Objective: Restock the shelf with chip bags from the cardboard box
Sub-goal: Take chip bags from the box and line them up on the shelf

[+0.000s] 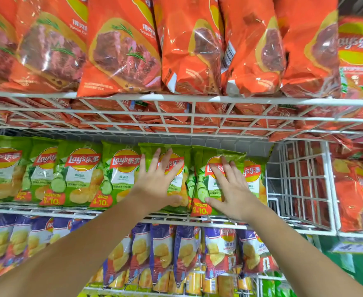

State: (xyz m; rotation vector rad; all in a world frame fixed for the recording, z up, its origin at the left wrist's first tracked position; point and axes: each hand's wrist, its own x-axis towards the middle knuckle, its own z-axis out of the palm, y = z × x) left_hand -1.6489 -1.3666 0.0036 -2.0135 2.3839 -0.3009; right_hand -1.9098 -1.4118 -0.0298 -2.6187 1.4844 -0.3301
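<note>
Left hand (155, 185) flat, fingers spread, on an upright green chip bag (186, 151), right hand (230, 189) equally flat on the neighbouring green bag (200, 159) just to its right, both bags standing long axis vertical at the front of the wire shelf (47, 212), probably wanting a push straight back.

shop | white wire shelves (176, 99) w/ rows of chip bags (120, 50) | promo tags (101, 201)

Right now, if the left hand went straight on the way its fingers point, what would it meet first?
The left hand lies flat on a green chip bag, fingers pointing up it. Past the bag's top, probably the wire shelf above; depth is unclear.
</note>
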